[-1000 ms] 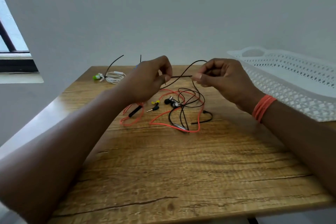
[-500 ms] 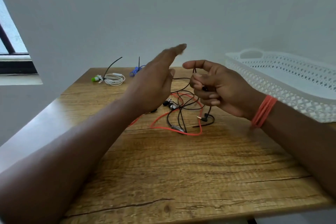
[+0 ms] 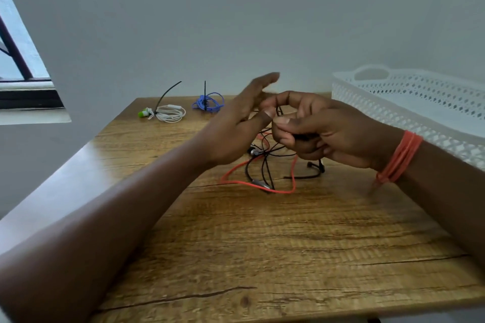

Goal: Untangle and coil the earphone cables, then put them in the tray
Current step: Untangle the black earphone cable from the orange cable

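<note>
**Black cable in my right hand, tangle on the desk**

Both hands are raised above the middle of the desk (image 3: 262,244), close together, my thumbs nearly meeting. My right hand (image 3: 322,131) is curled around the black earphone cable (image 3: 265,168): the fingers fold over a small bundle of it against the palm, and thin black strands run from under that hand to the pile below. My left hand (image 3: 236,128) holds nothing; its fingers are straight and spread, pointing up and away from me, and their tips are blurred. Whether its thumb touches the cable I cannot tell.

Directly under my hands lies the tangle, the black cable looping across the orange-red earphone cable (image 3: 262,185), which makes a wide bend on the wood toward me. A metal earbud (image 3: 253,151) shows at the left side of the pile, and a black plug end (image 3: 313,168) rests just right of it.

Round my right wrist sit several orange bands (image 3: 399,157).

Farther back on the left, well apart from the tangle, the white earphones (image 3: 170,114) with green buds are coiled and tied, and beside them the blue earphones (image 3: 208,103) are coiled too, each with a black tie sticking up.

At the right edge stands the white perforated tray (image 3: 393,118).
</note>
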